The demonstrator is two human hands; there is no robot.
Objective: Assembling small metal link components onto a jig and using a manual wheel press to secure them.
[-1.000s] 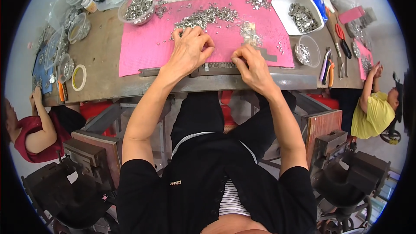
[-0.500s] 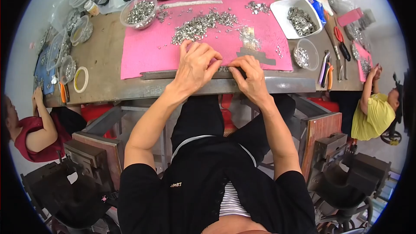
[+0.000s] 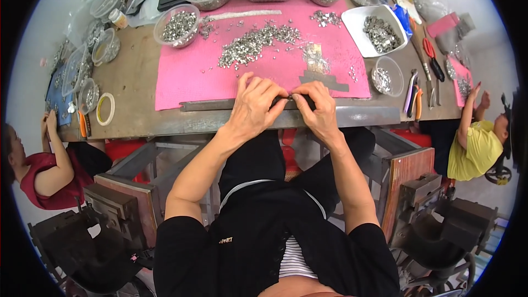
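Note:
My left hand (image 3: 256, 104) and my right hand (image 3: 319, 109) meet at the near edge of the pink mat (image 3: 187, 80), fingertips pinched together on a small metal piece (image 3: 293, 97) over a long grey metal strip (image 3: 214, 104). A loose heap of small silver parts (image 3: 253, 44) lies on the mat beyond my hands. A small stack of dark flat strips (image 3: 324, 80) rests just past my right hand.
Clear bowls and tubs of silver parts (image 3: 179, 25) line the back of the wooden table (image 3: 132, 77); a white tray (image 3: 374, 30) and a small bowl (image 3: 385, 76) sit right. Pliers (image 3: 415, 96), a tape roll (image 3: 105, 109). Other people sit at left (image 3: 49, 170) and right (image 3: 473, 143).
Both my hands have drawn back from the mat toward the table's near edge and come together, fingertips now pinching one small piece between them.

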